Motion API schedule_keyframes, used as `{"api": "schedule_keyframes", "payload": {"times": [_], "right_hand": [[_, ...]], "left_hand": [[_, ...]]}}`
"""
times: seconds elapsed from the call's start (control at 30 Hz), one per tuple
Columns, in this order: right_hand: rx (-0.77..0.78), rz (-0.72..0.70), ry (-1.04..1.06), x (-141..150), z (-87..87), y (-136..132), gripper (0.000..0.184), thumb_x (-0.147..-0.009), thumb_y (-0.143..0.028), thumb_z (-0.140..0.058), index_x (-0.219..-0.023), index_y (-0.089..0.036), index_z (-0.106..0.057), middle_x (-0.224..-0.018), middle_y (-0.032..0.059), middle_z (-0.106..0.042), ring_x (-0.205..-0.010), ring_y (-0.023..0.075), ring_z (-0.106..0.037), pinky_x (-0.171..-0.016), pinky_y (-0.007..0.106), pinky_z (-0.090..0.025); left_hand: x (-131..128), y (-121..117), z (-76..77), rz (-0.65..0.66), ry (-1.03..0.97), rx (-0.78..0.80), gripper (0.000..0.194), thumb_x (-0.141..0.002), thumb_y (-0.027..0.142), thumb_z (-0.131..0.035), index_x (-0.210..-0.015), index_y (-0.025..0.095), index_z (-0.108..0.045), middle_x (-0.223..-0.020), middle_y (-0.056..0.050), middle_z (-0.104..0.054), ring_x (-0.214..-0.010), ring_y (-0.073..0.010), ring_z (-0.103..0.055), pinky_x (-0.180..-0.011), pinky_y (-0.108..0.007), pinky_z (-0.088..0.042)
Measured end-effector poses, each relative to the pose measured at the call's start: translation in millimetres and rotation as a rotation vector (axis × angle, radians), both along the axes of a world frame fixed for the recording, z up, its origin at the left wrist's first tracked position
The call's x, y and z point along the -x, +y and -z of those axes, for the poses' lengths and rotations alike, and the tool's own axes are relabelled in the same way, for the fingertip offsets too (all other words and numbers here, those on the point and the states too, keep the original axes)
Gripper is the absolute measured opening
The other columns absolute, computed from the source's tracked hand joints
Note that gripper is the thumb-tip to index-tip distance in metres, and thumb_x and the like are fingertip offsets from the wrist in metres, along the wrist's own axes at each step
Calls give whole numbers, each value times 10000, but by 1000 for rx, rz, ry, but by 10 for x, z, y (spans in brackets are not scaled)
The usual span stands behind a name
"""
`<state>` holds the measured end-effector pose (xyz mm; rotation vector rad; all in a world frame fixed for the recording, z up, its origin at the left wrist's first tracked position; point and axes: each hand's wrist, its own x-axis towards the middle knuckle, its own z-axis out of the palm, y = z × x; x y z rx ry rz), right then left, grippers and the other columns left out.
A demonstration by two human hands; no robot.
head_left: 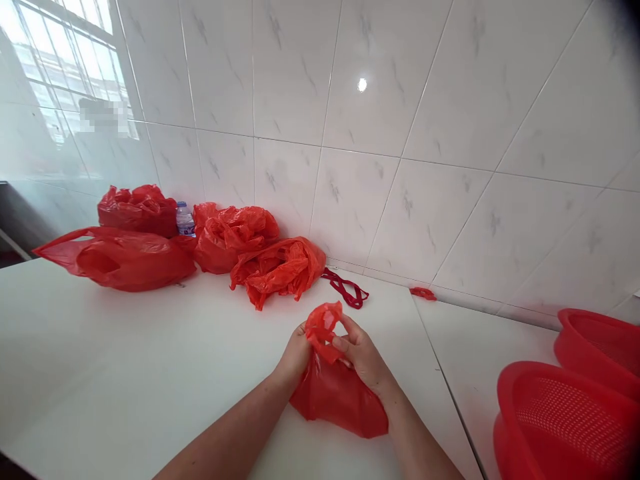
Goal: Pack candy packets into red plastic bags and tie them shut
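Observation:
A small red plastic bag (340, 397) is in front of me on the white table, its lower part bulging and its top bunched upward. My left hand (297, 353) grips the left side of the bag's neck; most of its fingers are hidden behind the plastic. On the other side, my right hand (363, 353) pinches the bag's upper edge between thumb and fingers, with a loop of plastic standing between both hands. What lies inside the bag cannot be seen.
Several full red plastic bags (135, 260) line the wall at the back left, with a water bottle (185, 220) among them. A dark red strap (347, 290) lies behind my hands. Two red perforated baskets (525, 387) stand at the right, past a table seam (450, 387).

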<state>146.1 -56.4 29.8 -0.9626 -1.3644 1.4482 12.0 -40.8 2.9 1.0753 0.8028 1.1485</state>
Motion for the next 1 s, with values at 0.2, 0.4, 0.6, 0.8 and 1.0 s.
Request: {"api": "schedule_keyframes", "payload": {"times": [0.2, 0.4, 0.6, 0.8, 1.0], "right_hand": [[-23, 107, -23, 8, 168, 104, 297, -748, -497, -628, -673, -214, -579, -433, -78, -355, -420, 81, -295, -456, 245, -303], [19, 218, -15, -85, 277, 159, 335, -763, -516, -602, -644, -210, -536, -455, -61, -423, -422, 94, -365, -435, 243, -286], [70, 119, 130, -174, 318, 143, 290, -761, -492, -604, -775, -202, -599, -471, -57, -500, -385, 86, -380, -499, 261, -399], [227, -25, 378, -291, 243, -11, 431, -775, -596, -516, -932, -211, -633, -630, 5, -582, -604, 159, -565, -644, 316, -463], [-4, 74, -34, -243, 228, 60, 420, -658, -257, -684, -1069, -254, -597, -881, 2, -642, -754, 162, -597, -707, 306, -470]], "left_hand": [[-76, -89, 15, -71, 177, -111, 138, -786, 247, -518, -917, 204, -519, -730, -17, -628, -661, -188, -619, -625, -324, -507], [-47, -100, 80, -394, 637, -721, 697, -741, 216, -617, -1364, 271, -310, -1409, -97, -348, -1285, -262, -350, -1026, -445, -342], [63, 22, 46, -304, 872, -782, 202, -879, 230, -435, -836, 223, -631, -815, -35, -606, -815, -190, -556, -874, -407, -406], [49, 31, 68, -294, 620, -480, 198, -867, 315, -432, -743, 211, -545, -891, -41, -605, -812, -186, -554, -735, -319, -437], [15, -25, 71, -259, 581, -308, 241, -859, 397, -425, -694, 222, -441, -647, 32, -507, -609, -145, -451, -565, -253, -372]]}}
